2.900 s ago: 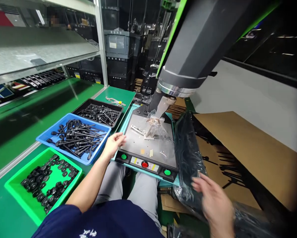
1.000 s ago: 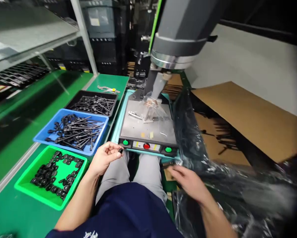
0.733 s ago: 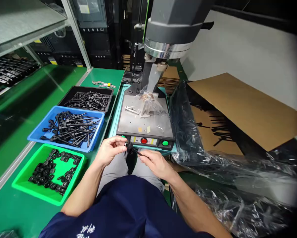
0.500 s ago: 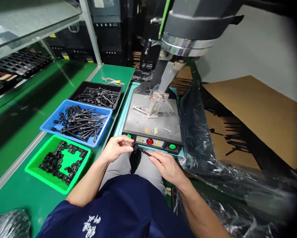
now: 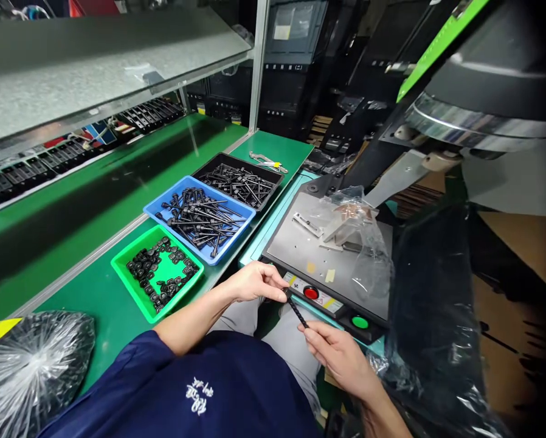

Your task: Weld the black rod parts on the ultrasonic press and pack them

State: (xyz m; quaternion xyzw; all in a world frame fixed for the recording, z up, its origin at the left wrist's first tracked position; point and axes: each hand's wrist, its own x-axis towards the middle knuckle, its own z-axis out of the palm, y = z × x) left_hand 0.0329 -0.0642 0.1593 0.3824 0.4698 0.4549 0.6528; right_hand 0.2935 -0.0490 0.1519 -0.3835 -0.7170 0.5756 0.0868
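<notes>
My left hand (image 5: pixel 257 283) is closed in a pinch on the upper end of a thin black rod (image 5: pixel 297 310) with a ribbed or twisted surface. Lower down, the fingertips of my right hand (image 5: pixel 339 353) grip the rod's other end. It slants between both hands, just in front of a benchtop machine's button panel. Fingers partly cover each end. To the left, a green bin (image 5: pixel 167 267) holds small black caps or rings. Behind it, a blue tray (image 5: pixel 152 214) is heaped with black rods with thick heads. More dark rods lie in a black tray (image 5: pixel 278 181).
The machine's metal plate (image 5: pixel 291 243) carries a fixture under clear plastic film (image 5: pixel 368 267). A red button (image 5: pixel 311 293) and a green button (image 5: pixel 359 323) face me. Metal tools (image 5: pixel 266 161) lie on the green bench. A plastic-wrapped bundle (image 5: pixel 40 365) sits at lower left.
My view has turned left, so bench and machine appear further right. Both hands still hold the rod, which now slants more steeply; the dark knob beside my left fingers no longer shows clearly.
</notes>
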